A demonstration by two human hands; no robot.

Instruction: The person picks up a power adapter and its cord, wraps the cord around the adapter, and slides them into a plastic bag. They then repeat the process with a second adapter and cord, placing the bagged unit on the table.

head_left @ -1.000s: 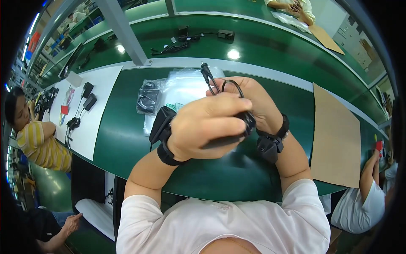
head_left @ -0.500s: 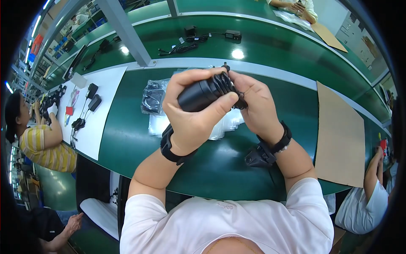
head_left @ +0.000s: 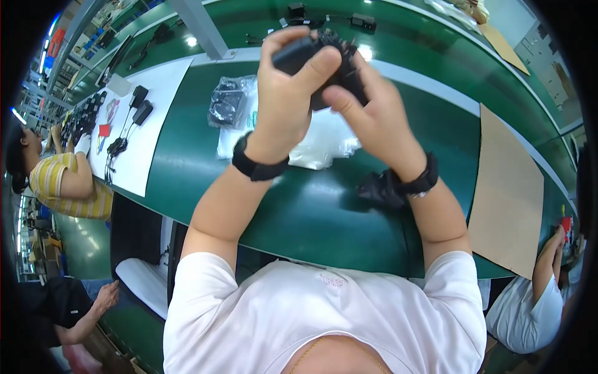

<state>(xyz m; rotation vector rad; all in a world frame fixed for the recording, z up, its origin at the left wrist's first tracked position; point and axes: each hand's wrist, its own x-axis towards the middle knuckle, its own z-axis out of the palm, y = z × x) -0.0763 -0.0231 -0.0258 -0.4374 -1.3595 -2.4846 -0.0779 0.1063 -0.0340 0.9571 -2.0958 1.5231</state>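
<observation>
Both my hands are raised above the green table (head_left: 311, 212), holding one black power adapter with its coiled cord (head_left: 314, 53). My left hand (head_left: 289, 93) wraps around the adapter's left end, thumb on top. My right hand (head_left: 367, 112) grips the right side, where the bundled cable sits. Much of the adapter is hidden behind my fingers. A black strap is on each wrist. Under my hands lie clear plastic bags (head_left: 324, 140), and one bag with a black part in it (head_left: 227, 103) lies to the left.
A brown cardboard sheet (head_left: 504, 193) lies at the right. A white mat (head_left: 146, 124) at the left carries several black adapters (head_left: 140, 106). More black cables (head_left: 324, 19) rest on the far belt. A person in a striped shirt (head_left: 62, 181) sits left; another person (head_left: 542, 280) sits right.
My hands have lifted the adapter higher and farther from me. The cord that stuck up loose a second ago is now bundled against the adapter.
</observation>
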